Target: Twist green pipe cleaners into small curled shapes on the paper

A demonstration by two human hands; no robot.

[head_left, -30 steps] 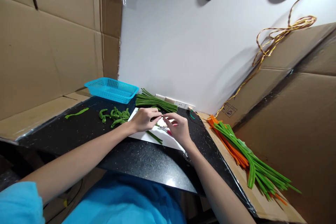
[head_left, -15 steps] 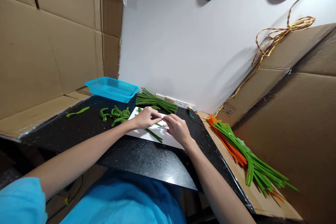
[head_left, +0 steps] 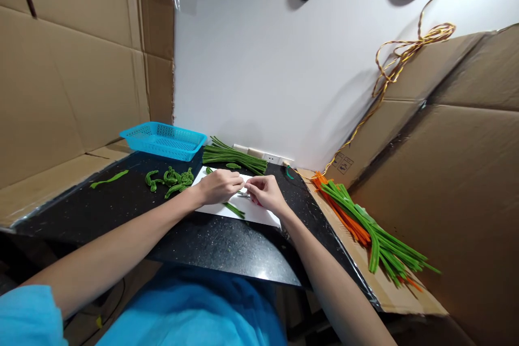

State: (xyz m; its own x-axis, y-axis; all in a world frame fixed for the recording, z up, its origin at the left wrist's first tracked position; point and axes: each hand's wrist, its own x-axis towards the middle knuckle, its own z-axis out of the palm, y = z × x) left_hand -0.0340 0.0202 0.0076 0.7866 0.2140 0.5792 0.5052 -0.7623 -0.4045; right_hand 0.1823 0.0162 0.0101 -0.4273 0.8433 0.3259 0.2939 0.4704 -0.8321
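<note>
Over a white sheet on the black table, my left hand and my right hand come together at their fingertips. Both are closed in a pinch, and whatever lies between the fingers is too small to make out. Dark green stems lie on the sheet below my left hand. Scissors with a red handle are partly hidden under my right hand. Left of the sheet sits a cluster of curled green pieces. A bundle of dark green stems lies behind the sheet.
A blue basket stands at the back left, with a flat green strip in front of it. Bright green strips and orange strips lie on cardboard at the right. A power strip runs along the wall.
The camera view has shifted slightly. My left hand has turned, with its back now more toward the camera and its fingers curled in. My right hand's fingertips have drawn slightly apart from it.
</note>
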